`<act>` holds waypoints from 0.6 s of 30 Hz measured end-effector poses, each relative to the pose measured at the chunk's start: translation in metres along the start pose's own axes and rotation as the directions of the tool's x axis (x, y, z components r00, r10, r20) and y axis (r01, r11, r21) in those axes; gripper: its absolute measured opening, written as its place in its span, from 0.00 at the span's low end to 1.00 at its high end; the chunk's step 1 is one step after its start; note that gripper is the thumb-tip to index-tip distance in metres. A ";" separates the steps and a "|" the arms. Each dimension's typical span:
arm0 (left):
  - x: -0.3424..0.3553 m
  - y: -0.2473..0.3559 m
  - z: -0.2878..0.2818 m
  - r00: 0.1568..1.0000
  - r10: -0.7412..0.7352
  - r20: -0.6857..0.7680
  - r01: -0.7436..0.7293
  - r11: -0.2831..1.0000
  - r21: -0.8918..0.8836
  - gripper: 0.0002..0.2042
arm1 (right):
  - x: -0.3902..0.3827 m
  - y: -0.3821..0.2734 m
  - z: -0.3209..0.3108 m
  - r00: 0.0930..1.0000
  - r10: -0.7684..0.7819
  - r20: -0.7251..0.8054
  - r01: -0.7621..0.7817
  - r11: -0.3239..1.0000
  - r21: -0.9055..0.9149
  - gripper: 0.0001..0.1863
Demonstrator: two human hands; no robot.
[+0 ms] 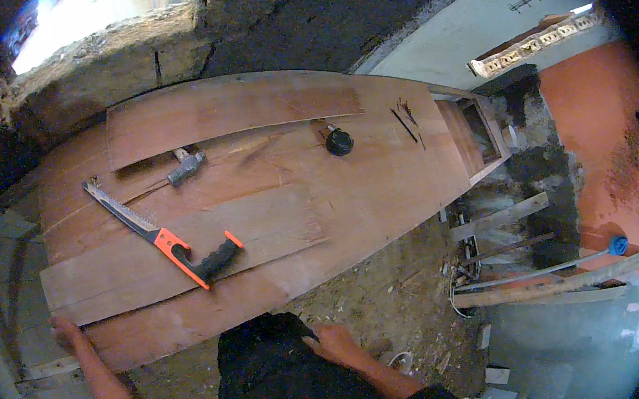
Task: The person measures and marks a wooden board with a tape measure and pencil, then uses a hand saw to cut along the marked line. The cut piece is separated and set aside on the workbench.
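My left hand point(69, 336) is at the near left corner of a plywood strip point(133, 274), its fingers closed round the strip's end. My right hand point(336, 343) is closed against the dark clothing at my front; what its fingers hold is hidden in the black cloth. On the strip lies a handsaw point(171, 245) with an orange and black handle, its toothed blade pointing to the far left. Beyond it a hammer point(186, 169) has its handle partly under a second plywood strip point(226, 122). A round black object, perhaps a tape measure point(339, 142), sits farther right.
A large plywood sheet point(380, 185) lies under the tools. Thin dark pieces, perhaps pencils or nails point(405, 123), lie at its right. A wooden frame point(484, 135) shows at the right end. Timber lengths point(546, 285) lean near the orange wall point(602, 146). Below is a dirt floor point(391, 289) with debris.
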State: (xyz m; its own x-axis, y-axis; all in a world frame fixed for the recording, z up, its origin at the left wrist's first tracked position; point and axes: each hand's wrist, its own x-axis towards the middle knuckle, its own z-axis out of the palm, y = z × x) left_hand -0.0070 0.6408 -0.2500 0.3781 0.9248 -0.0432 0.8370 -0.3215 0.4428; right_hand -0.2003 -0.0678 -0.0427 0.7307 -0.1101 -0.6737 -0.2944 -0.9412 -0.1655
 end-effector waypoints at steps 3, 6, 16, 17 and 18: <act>0.018 -0.009 0.009 0.994 -0.058 -0.090 0.064 0.996 0.066 0.41 | 0.003 0.035 0.054 0.927 0.258 0.273 -0.290 0.953 0.084 0.37; 0.026 -0.008 0.013 0.995 -0.078 -0.064 0.080 0.996 0.035 0.41 | 0.011 0.046 0.087 0.866 0.293 0.404 -0.390 0.903 0.180 0.40; -0.042 -0.004 -0.032 0.979 0.202 0.014 -0.201 0.964 0.174 0.32 | -0.063 0.107 0.098 0.899 0.126 0.420 -0.314 0.855 0.414 0.33; -0.048 -0.003 -0.036 0.953 0.288 0.092 -0.302 0.925 0.229 0.31 | -0.071 0.112 0.097 0.930 0.085 0.358 -0.229 0.896 0.380 0.32; -0.054 -0.001 -0.042 0.930 0.315 0.187 -0.362 0.869 0.336 0.31 | -0.080 0.115 0.092 0.966 -0.033 0.258 -0.029 0.972 0.232 0.30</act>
State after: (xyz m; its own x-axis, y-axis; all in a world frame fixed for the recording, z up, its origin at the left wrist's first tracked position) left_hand -0.0455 0.5997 -0.2104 0.6895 0.7211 -0.0678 0.7239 -0.6827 0.0995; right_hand -0.3495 -0.1373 -0.0743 0.5565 0.0069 -0.8308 -0.4502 -0.8379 -0.3085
